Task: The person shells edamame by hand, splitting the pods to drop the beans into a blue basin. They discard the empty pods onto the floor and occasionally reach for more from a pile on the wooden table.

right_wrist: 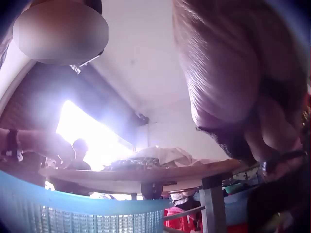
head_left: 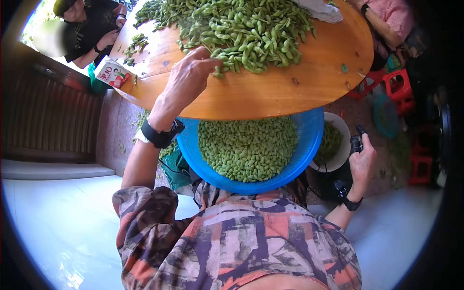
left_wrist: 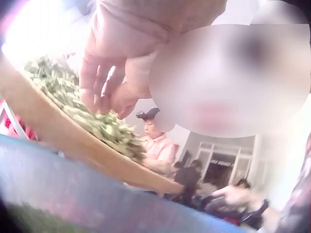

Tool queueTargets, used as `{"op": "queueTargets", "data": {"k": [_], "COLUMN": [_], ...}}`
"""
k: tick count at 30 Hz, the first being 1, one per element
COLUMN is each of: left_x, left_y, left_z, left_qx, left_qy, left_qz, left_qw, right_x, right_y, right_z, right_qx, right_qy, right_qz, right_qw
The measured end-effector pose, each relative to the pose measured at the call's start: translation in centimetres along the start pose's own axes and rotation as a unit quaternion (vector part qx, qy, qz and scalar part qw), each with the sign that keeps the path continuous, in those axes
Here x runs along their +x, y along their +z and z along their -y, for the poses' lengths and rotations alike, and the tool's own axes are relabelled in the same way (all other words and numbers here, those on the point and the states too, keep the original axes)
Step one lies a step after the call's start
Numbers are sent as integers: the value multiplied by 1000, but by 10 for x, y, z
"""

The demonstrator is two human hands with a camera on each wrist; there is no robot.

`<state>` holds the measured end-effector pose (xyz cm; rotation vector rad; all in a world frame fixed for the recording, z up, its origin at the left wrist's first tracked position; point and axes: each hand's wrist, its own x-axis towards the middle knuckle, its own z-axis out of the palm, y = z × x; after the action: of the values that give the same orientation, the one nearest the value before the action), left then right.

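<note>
My left hand (head_left: 186, 79) reaches over the wooden table (head_left: 227, 99) to the near edge of a heap of green soybean pods (head_left: 251, 34). In the left wrist view its thumb and fingers (left_wrist: 87, 94) bend together and pinch at a pod (left_wrist: 114, 127) on the heap's edge. Out at the right, beside a white bowl (head_left: 344, 130), my right hand (head_left: 362, 162) grips a small black device (head_left: 356, 144), partly hidden by the fingers. Below the table edge a blue basin (head_left: 251, 186) rests at my lap, holding many shelled green beans (head_left: 246, 150).
A white carton with red print (head_left: 112, 72) stands at the table's left edge. A white cloth or bag (head_left: 321, 9) lies on the far side. Other people sit around the table. Red plastic stools (head_left: 398, 84) and a teal basket (head_left: 385, 116) are at the right.
</note>
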<state>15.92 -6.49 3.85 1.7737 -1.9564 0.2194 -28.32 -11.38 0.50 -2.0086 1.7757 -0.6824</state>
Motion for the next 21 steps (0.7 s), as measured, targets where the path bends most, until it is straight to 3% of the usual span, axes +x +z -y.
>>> {"op": "queueTargets", "data": {"k": [2,3,6,8,9,10,11,12,13,15,17,19,20,21], "left_x": [4,5,4,1,1,2,1,0,-3,-8,-18,-27,-29,-33], "left_y": [8,7,5,15,17,19,22,13,13,17,30,37,36,35], "left_z": [6,5,0,1,-3,-8,-16,-36,-49,-66,-75,-93,-102,-108], "left_qx": [-22,-21,-13,-99,-100,-185,-268,-348,-351,-523,-578,-684,-687,-689], "left_qy": [27,29,26,18,23,-42,-106,-222,-219,-281,-241,-211,-226,-227], "left_qz": [48,47,41,-78,-77,-88,-98,-41,-38,-6,6,17,42,46], "left_qw": [998,998,999,992,992,978,952,910,910,804,780,698,690,687], "right_x": [1,1,0,-3,-3,-5,-8,-10,-12,-14,-13,-13,-13,-13], "right_y": [12,16,18,21,30,34,38,45,51,54,58,60,59,56], "right_z": [-4,-4,10,31,33,44,57,65,74,97,109,118,118,117], "right_qx": [-8,-16,15,101,143,157,171,205,238,264,309,371,433,432], "right_qy": [-41,-83,-98,-98,-141,-159,-177,-173,-168,-190,-180,-127,-79,-74], "right_qz": [-16,-30,-20,10,12,26,40,67,93,113,143,180,218,217], "right_qw": [999,996,995,990,980,974,968,961,952,939,923,902,871,872]}}
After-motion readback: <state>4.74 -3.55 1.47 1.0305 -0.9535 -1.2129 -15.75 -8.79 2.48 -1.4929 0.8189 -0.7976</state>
